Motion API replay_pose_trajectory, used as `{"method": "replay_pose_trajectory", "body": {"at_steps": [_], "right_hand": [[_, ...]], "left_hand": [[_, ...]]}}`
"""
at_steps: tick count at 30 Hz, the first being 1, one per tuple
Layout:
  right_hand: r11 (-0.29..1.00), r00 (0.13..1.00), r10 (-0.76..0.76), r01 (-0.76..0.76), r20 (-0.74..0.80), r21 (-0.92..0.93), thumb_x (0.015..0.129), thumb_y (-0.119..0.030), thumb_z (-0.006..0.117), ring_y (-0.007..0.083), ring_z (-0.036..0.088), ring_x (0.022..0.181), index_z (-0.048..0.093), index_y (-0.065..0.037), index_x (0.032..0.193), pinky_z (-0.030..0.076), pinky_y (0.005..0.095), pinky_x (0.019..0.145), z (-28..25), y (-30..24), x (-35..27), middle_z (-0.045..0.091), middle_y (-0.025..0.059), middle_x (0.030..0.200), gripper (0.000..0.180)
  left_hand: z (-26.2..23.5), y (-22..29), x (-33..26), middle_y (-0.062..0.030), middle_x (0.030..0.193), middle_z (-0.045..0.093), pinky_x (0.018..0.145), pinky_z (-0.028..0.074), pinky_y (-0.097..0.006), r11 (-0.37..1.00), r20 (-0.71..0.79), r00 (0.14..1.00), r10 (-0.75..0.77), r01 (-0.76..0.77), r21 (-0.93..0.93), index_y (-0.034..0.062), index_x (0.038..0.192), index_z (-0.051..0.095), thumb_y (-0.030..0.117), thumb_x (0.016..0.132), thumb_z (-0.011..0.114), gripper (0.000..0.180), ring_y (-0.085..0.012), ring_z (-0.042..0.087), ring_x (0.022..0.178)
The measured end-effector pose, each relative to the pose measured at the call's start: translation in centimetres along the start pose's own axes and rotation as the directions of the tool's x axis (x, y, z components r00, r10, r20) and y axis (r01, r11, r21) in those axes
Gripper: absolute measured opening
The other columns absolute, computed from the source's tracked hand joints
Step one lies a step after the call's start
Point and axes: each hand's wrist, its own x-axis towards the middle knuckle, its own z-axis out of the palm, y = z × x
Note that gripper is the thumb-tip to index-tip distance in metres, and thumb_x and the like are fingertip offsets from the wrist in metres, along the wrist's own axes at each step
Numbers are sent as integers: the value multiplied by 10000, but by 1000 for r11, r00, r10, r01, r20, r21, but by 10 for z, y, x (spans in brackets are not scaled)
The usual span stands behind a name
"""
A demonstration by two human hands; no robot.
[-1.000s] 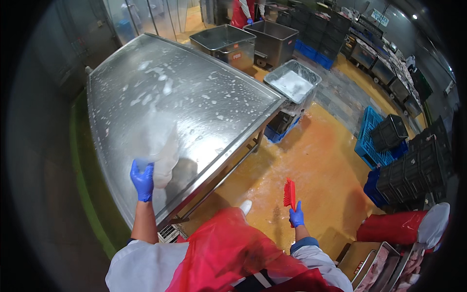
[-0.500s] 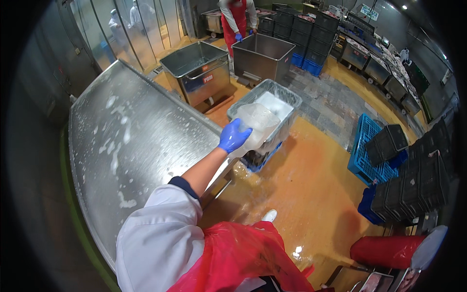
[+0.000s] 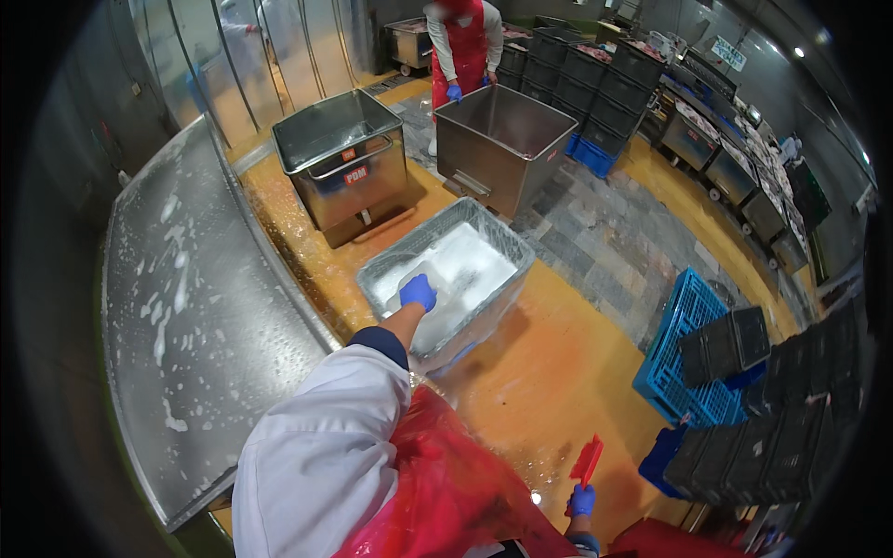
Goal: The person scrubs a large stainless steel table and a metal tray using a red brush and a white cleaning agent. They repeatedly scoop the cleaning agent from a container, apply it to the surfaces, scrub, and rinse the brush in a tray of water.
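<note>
Person in red apron [image 3: 428,474], seen from above, is reaching w/ L arm into a grey tub [image 3: 488,312] of white suds [image 3: 470,256]. Gloved L hand [image 3: 419,293] is gripping a translucent scoop-like vessel [image 3: 444,296], fingers curling over it; its handle, if any, is hiding under the glove. Gloved R hand [image 3: 581,500] is grasping a red brush [image 3: 587,459] by its handle, out over the yellow-orange floor [image 3: 558,372], well apart from tub & table.

Progress, as a judgement: prob. partway. Steel table [image 3: 223,307] at L is already carrying foam streaks [image 3: 179,293], running lengthwise btwn its far & near edges, w/ small spots dotting the surface around them. Left undone, by the look of it: foam is lying uneven, neither spread out nor rinsed off, & the brush isn't touching the surface. Tub is holding plenty of suds, so supply isn't looking short.

Position: vessel is sitting inside the tub's rim, just in from the near-L edge & well short of the far-R corner. It's touching the L hand, partly under it & partly showing just to its R. How deep it's dipping, or how much it's holding, can't tell b/c glove & suds are blocking the view.

Bkgd: co-worker [image 3: 468,46] is resting gloved hands on a steel cart's [image 3: 507,167] far edge, beyond the tub.
</note>
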Motion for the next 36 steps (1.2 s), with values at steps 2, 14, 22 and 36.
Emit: {"method": "replay_pose_trajectory", "body": {"at_steps": [2,14,22,36], "right_hand": [[990,995,-103,102,1,-101,909,-156,540,160,449,377,423,-98,838,380,316,327,5,-55,47,446,36,553,148],[599,966,-10,213,258,-772,849,-223,580,203,582,452,612,-10,937,470,352,428,69,-222,108,603,119,652,233],[554,951,21,247,310,-795,849,-219,573,222,607,475,598,-1,954,488,358,444,74,-287,169,606,131,665,243],[689,861,-143,441,488,-575,813,-128,624,148,554,500,589,-29,928,443,322,443,67,-316,329,562,61,614,156]], "left_hand": [[9,21,18,-177,1095,654,854,500,-419,998,133,991,-11,2,67,61,1113,643,269,819,619,360,-328,631,1019],[143,27,127,-177,1164,613,919,458,-419,977,289,935,-206,214,7,66,1145,577,231,843,583,344,-320,592,1086],[210,6,141,-197,1253,562,960,432,-430,781,307,768,-562,615,-109,43,1206,549,271,796,609,473,-331,535,1173],[134,31,2,-152,1004,665,815,511,-343,586,-24,872,-489,308,-749,17,1105,614,37,683,648,423,-245,643,914]]}}
